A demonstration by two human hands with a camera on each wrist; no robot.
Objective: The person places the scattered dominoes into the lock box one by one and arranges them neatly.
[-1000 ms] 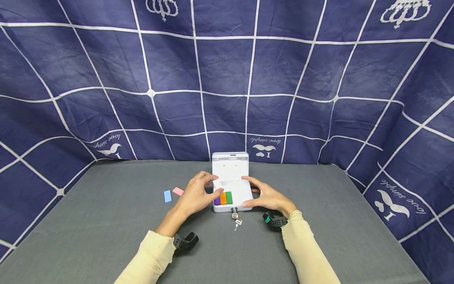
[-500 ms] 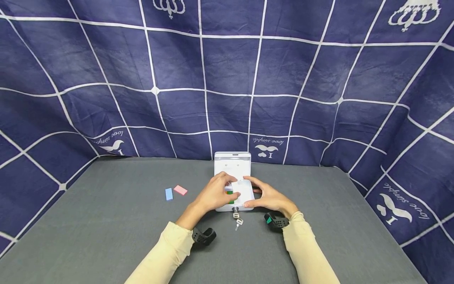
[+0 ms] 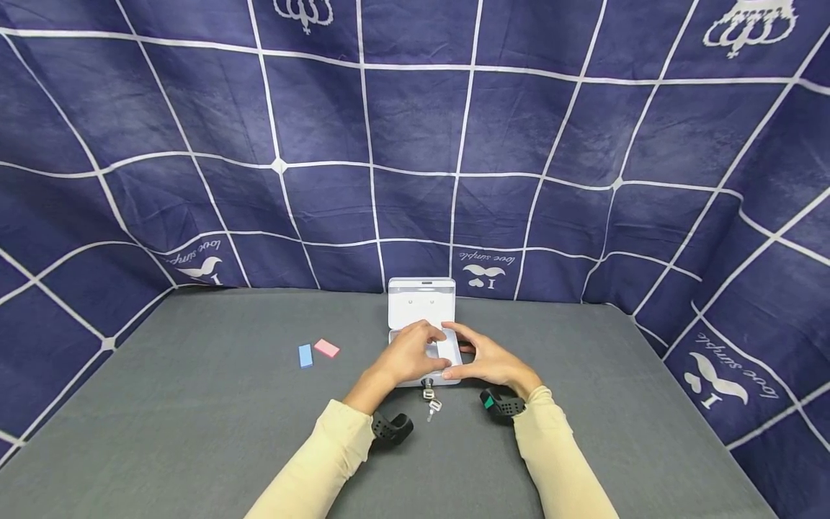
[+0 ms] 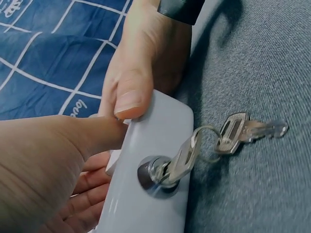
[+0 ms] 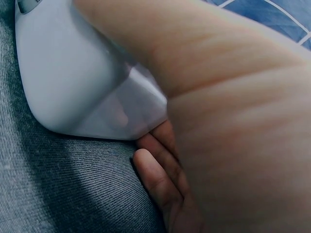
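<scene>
White cash box [image 3: 415, 311]: clamping its right side with right hand [image 3: 488, 360] fingers; curving left hand [image 3: 405, 357] fingers inside, hold unclear; could snag near keys [image 3: 434, 406] by withdrawing low.

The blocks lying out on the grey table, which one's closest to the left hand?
The pink block. In the head view it lies right of the blue block, on the side toward the left hand.

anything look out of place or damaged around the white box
No spill or damage is visible. Only the pink block looks slightly askew: it lies slanted beside the straighter blue block, both on the gray table, apart from the white box.
</scene>
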